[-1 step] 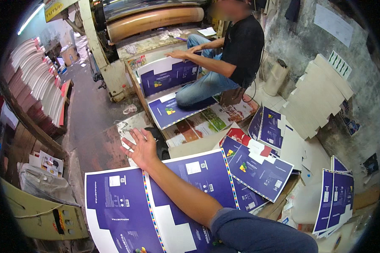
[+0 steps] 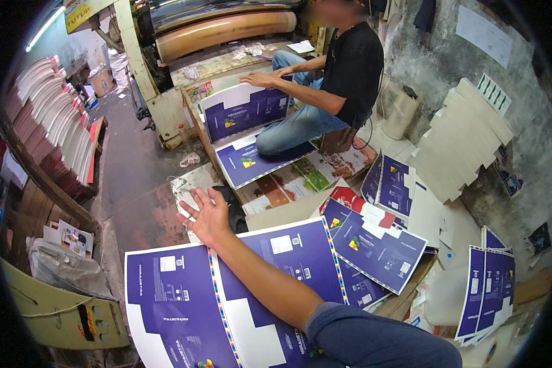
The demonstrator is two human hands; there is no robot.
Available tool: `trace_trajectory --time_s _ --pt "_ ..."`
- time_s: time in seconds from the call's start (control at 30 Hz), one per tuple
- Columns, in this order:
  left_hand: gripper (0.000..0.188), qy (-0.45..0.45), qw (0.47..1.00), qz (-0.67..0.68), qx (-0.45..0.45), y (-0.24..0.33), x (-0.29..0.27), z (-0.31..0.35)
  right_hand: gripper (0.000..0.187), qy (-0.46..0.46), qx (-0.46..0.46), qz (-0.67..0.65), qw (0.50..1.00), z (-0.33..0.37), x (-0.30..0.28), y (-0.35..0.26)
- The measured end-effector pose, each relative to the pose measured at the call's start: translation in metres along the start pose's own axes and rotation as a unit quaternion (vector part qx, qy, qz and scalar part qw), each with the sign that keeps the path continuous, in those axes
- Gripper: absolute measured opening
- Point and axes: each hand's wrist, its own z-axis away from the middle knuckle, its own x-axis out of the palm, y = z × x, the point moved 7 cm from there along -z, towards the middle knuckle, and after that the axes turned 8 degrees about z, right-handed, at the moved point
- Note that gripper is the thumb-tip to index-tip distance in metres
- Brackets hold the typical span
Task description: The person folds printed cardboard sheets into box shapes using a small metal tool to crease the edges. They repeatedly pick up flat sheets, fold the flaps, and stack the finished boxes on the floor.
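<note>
Low platform, colourful printed top (image 2: 306,176): purple sheet (image 2: 242,167) lying flat. Floor (image 2: 126,156): crumpled rag (image 2: 189,159).

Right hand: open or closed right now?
Open: the right hand shows its palm, fingers parted, past the far edge of the purple sheets.

On my head-camera feed, the right hand (image 2: 208,224) shows palm up, fingers spread, just left of the frame's center, its forearm (image 2: 270,282) crossing above a purple-and-white printed sheet (image 2: 236,294) that fills the lower middle. Similar loose sheets (image 2: 377,248) overlap right of center; others (image 2: 487,288) sit at lower right. At upper center, I see a seated co-worker (image 2: 357,73) in a black shirt and jeans before an upright printed panel (image 2: 245,115), near a brown roller (image 2: 227,34). Stacked paper (image 2: 58,113) rises at upper left.
</note>
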Motion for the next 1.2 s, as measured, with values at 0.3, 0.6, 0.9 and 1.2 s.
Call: trace_trajectory --time_s 0.3,0.6,0.9,1.2 --pt "0.064 0.004 1.0 -0.015 -0.014 0.001 0.0 -0.002 0.098 0.013 -0.011 -0.017 1.0 -0.001 0.001 0.0" --pt "0.064 -0.021 1.0 -0.008 -0.012 0.004 -0.008 -0.001 0.097 0.036 -0.017 -0.023 0.999 -0.008 -0.012 0.005" --pt "0.065 -0.041 0.999 -0.024 -0.019 -0.004 -0.007 0.004 0.107 0.113 -0.102 -0.125 0.98 -0.007 -0.021 -0.035" --pt "0.059 0.014 0.999 -0.008 0.03 -0.005 0.001 0.005 0.103 -0.027 0.074 0.06 0.995 -0.006 0.019 -0.015"
